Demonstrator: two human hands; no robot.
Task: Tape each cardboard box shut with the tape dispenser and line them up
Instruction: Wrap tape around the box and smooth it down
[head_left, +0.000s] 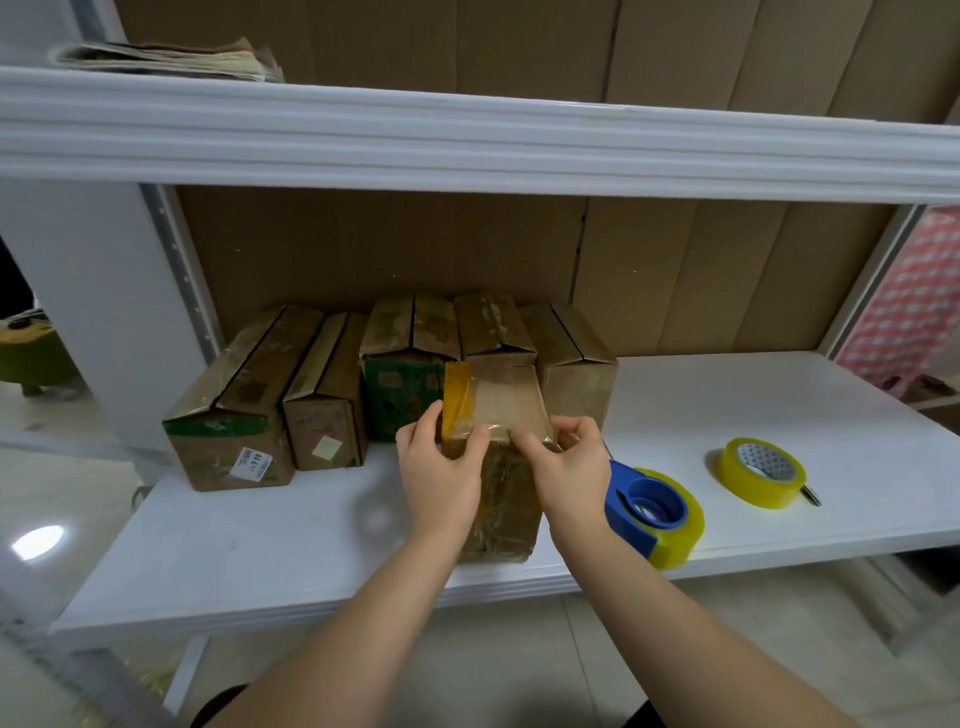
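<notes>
We hold a small cardboard box (501, 488) upright at the front edge of the white shelf (779, 395), its brown faces wrapped in glossy, wrinkled tape. Our left hand (439, 462) and right hand (563, 462) curl their fingers around its top, pinching a yellowish tape strip (457, 400) over the flap. Five taped boxes (332, 395) stand in a row behind it. The blue tape dispenser (652, 512) lies just right of it, near a spare tape roll (761, 472).
</notes>
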